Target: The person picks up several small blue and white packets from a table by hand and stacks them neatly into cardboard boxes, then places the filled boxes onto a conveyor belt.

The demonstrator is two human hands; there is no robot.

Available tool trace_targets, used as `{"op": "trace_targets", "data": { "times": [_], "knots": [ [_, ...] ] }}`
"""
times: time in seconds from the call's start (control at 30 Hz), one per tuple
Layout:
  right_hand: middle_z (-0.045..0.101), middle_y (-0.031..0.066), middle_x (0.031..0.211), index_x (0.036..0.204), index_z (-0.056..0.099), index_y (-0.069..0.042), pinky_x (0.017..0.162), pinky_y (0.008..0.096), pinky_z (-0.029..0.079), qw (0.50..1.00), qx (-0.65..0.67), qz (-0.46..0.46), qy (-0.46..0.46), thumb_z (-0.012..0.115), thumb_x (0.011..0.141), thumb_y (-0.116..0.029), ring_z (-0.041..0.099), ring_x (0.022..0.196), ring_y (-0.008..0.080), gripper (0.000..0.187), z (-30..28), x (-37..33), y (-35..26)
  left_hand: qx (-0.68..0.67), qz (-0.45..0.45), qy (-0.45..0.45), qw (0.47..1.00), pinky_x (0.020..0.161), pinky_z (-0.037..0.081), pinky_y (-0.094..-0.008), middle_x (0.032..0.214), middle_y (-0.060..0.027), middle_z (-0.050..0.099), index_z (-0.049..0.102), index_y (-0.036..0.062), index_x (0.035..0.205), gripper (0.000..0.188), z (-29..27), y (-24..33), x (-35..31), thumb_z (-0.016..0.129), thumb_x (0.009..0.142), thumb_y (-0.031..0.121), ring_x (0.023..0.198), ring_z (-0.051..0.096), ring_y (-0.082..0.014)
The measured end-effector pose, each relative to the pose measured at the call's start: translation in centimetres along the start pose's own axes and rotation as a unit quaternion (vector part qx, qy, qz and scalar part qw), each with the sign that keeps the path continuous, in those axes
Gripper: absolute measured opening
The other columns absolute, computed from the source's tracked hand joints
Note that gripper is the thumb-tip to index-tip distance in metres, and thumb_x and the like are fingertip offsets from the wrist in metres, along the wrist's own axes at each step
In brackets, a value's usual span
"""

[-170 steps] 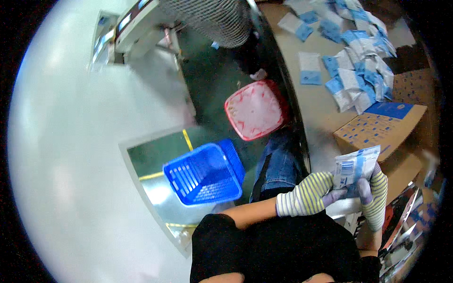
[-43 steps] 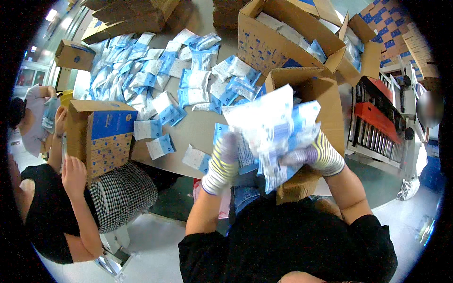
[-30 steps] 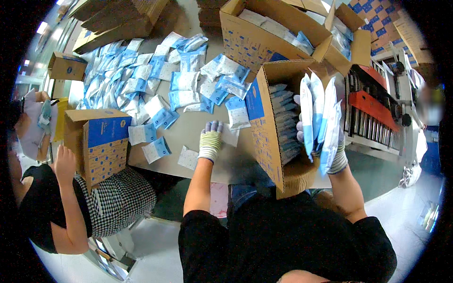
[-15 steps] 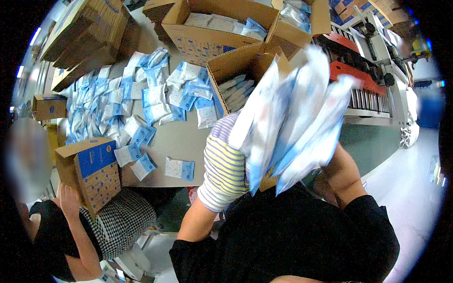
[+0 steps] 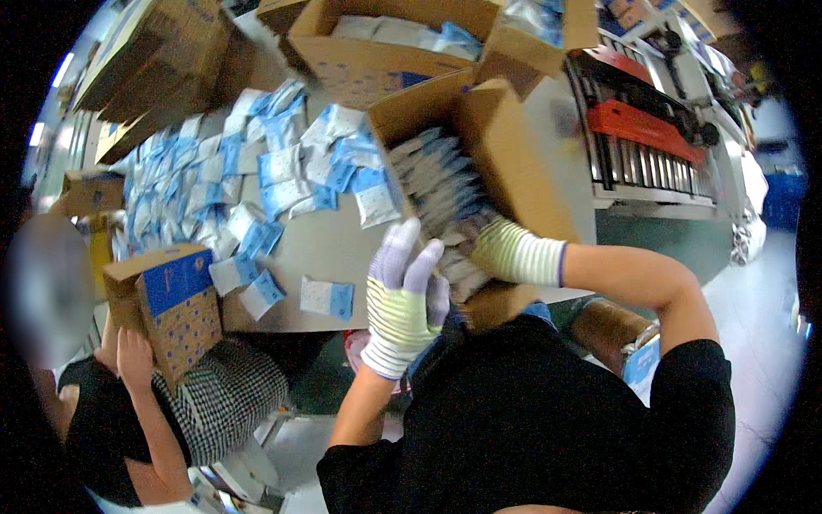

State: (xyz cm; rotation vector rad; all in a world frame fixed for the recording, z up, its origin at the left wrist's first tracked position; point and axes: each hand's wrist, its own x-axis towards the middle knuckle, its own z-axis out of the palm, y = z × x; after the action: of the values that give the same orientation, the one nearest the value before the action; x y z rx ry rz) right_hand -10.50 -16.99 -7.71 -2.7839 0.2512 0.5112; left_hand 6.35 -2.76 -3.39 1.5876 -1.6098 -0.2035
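Observation:
An open cardboard box [image 5: 514, 163] lies tipped toward me at the table's near edge, with several white and blue packets [image 5: 437, 180] stacked on edge inside. My right hand [image 5: 509, 250], in a striped knit glove, reaches into the box's mouth against the packets; its fingers are hidden among them. My left hand [image 5: 401, 301], also gloved, is raised just left of the box with its fingers spread and nothing in it.
Many loose blue and white packets [image 5: 248, 171] cover the grey table [image 5: 342, 248]. Further open boxes [image 5: 377, 51] stand at the back. A roller conveyor [image 5: 651, 163] with a red crate [image 5: 642, 124] runs on the right. A seated person at left holds a small box [image 5: 171, 304].
The bundle of packets that I held up in front of me has gone down into the tipped box. My left hand has let go and is now raised free.

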Motion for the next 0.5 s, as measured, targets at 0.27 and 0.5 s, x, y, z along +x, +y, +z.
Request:
{"op": "trace_targets", "data": {
  "times": [0.27,0.5],
  "knots": [
    [0.062,0.0156,0.107,0.091,0.060,0.000,0.092,0.0360,0.043,0.899,0.423,-0.056,0.098,0.072,0.076,-0.017,0.057,0.107,0.0275,0.026,-12.1,-1.0,0.4,0.471,-0.141,-0.256,0.832,0.105,0.031,-0.0434,0.133,-0.0156,0.047,0.044,0.0064,0.130,0.050,-0.9,-19.3,-20.4,0.050,0.081,0.016,0.124,0.041,-0.0351],
    [0.064,0.0112,0.097,0.091,0.061,-0.002,0.083,0.0322,0.048,0.892,0.398,-0.025,0.215,0.070,0.079,-0.014,0.062,0.093,0.0233,0.019,-11.8,2.8,-0.8,0.376,-0.226,-0.440,0.784,0.099,0.033,-0.0500,0.114,-0.0119,0.058,0.058,0.0144,0.114,0.032,-1.5,-23.7,-13.5,0.053,0.083,0.025,0.114,0.047,-0.0352]
  ]
}}
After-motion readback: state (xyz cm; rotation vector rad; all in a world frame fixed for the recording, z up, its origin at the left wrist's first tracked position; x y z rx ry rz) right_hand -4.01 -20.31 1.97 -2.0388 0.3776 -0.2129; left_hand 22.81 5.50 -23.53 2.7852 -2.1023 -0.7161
